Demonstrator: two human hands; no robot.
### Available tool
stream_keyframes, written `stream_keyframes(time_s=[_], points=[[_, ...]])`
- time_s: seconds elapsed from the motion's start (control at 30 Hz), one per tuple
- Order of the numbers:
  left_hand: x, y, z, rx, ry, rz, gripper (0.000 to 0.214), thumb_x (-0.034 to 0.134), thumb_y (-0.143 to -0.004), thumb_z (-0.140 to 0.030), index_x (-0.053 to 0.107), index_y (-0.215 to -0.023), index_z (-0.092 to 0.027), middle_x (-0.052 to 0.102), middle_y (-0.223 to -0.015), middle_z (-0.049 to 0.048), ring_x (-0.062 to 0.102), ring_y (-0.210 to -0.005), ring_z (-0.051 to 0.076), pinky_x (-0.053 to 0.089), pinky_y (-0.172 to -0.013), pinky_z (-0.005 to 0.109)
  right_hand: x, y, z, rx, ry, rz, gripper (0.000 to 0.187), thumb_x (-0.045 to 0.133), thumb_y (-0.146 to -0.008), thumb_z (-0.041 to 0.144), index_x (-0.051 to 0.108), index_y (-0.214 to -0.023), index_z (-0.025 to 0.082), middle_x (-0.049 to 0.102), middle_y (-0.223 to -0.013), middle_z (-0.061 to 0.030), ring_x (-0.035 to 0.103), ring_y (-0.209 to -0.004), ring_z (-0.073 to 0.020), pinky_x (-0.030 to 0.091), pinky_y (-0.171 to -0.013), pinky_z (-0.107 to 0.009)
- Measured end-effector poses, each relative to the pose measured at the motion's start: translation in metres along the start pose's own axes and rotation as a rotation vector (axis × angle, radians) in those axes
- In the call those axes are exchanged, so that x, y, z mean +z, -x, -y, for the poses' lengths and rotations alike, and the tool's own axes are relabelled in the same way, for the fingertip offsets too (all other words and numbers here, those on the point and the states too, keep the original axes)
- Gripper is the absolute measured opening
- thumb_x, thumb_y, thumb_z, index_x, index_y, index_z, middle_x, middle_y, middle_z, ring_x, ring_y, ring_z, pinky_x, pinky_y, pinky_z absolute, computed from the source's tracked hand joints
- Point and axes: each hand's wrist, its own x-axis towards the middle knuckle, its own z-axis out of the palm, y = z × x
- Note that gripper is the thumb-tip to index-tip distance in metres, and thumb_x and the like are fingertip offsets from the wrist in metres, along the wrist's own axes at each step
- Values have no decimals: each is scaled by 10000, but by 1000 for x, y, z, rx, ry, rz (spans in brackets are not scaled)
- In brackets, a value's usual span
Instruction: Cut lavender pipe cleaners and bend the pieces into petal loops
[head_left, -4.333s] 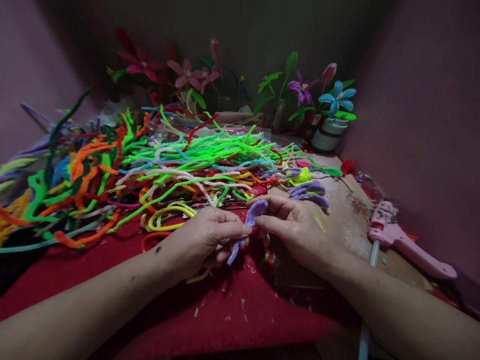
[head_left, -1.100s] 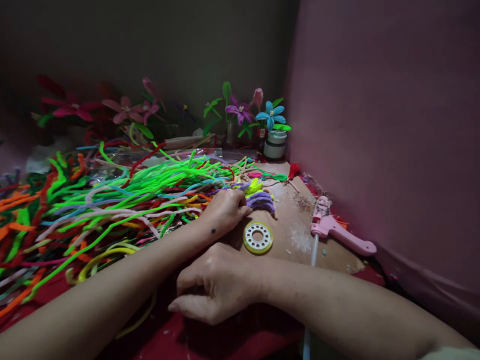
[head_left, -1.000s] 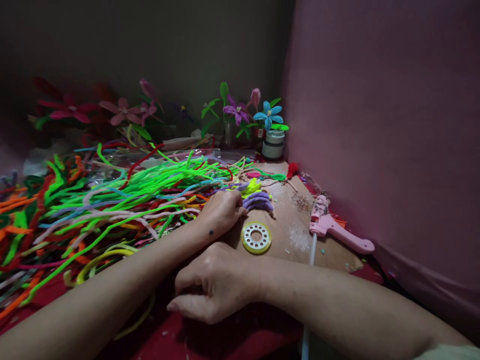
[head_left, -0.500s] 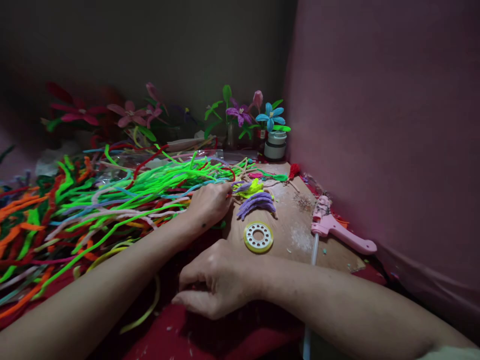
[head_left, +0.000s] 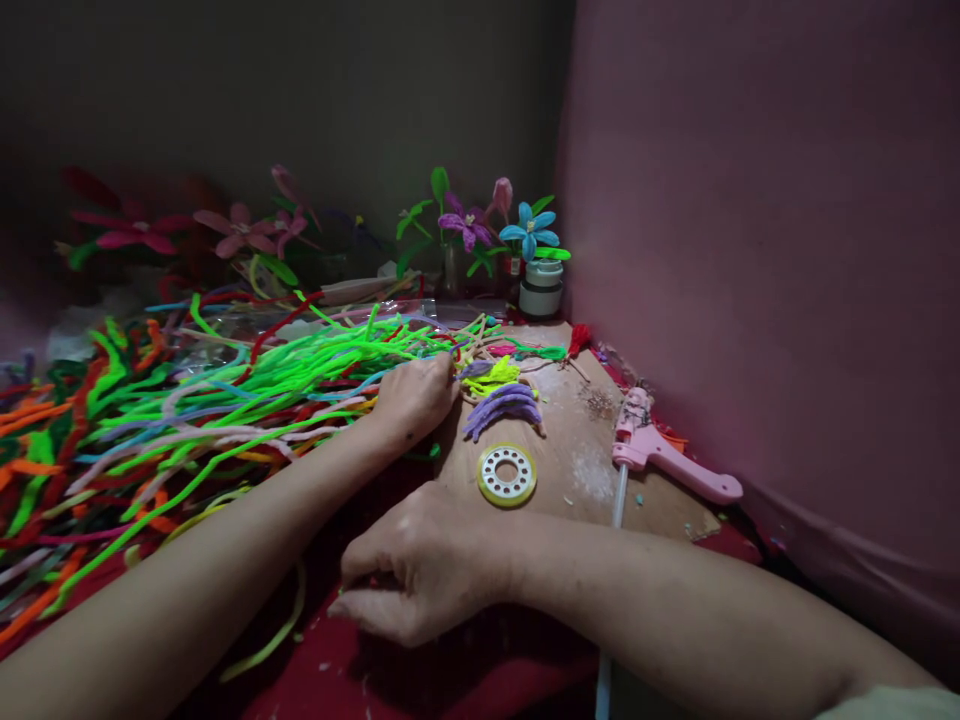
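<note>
In the head view, the person's left hand [head_left: 416, 395] is at the right edge of the heaped pipe cleaners [head_left: 300, 360]; its fingertips are hidden, so any grasp cannot be told. Purple strips [head_left: 501, 408] lie at its 3 o'clock, a tape spool [head_left: 507, 490] at 4. The right hand [head_left: 420, 565] has curled fingers, perhaps pinching something; dimness obscures it. A pink glue gun [head_left: 639, 445] lies at its 2 o'clock.

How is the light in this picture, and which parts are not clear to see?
Head view: dim overall, the back wall almost black; the pink flower at far left murky and soft; green pipe cleaners bright; small glare on clear plastic; dark shadow on the red cloth beneath the right hand; left hand fingertips mostly hidden.
</note>
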Motion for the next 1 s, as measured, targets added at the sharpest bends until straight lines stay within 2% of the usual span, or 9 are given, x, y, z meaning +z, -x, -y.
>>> stream_keyframes(time_s=[0.1,0.23,0.3,0.47,0.67,0.83,1.0], points=[[1,0,-4,-34,-17,-22,307,366,-822,-279,576,-1032,-203,687,-878,115,641,-775,275,430,-624,327,1,0,-1,-8,5,-21,238,478,-803,336,645,-744,177,661,-661,-4,592,-626,-117,370,-558,-202],[1,-2,-6,-11,6,-62,309,391,-799,-325,583,-1015,-217,687,-854,97,633,-756,279,412,-588,316,2,-1,-2,3,-3,-24,210,504,-795,327,642,-745,177,662,-664,-2,589,-618,-113,371,-555,-198],[-1,-4,-3,-4,87,-119,291,420,-772,-342,603,-970,-231,684,-824,72,623,-737,259,394,-575,299,1,0,-2,13,-9,-9,199,508,-795,325,638,-748,182,667,-676,-3,596,-630,-117,374,-558,-200],[-6,-12,6,-10,482,-229,202,484,-692,-280,654,-763,-198,620,-633,24,554,-614,175,350,-554,255,-1,0,0,25,-18,13,201,500,-801,325,638,-762,184,675,-706,-11,609,-660,-128,380,-570,-205],[-12,-15,6,-15,602,-246,197,478,-686,-259,639,-691,-146,602,-645,28,527,-633,155,352,-604,258,-2,0,0,16,-5,-4,214,501,-806,324,642,-748,173,657,-663,-7,587,-619,-117,355,-541,-202],[-21,-14,0,-19,721,-150,192,466,-681,-253,610,-677,-127,568,-595,6,491,-559,118,361,-538,222,-3,0,1,33,-10,17,203,511,-803,320,635,-737,173,660,-672,-8,593,-631,-118,352,-543,-204],[-22,-7,-6,10,779,97,175,483,-665,-247,602,-618,-127,525,-486,-11,460,-450,99,335,-442,203,-3,-1,2,41,-2,54,219,497,-811,330,641,-763,171,667,-700,-14,602,-661,-127,359,-562,-210]])
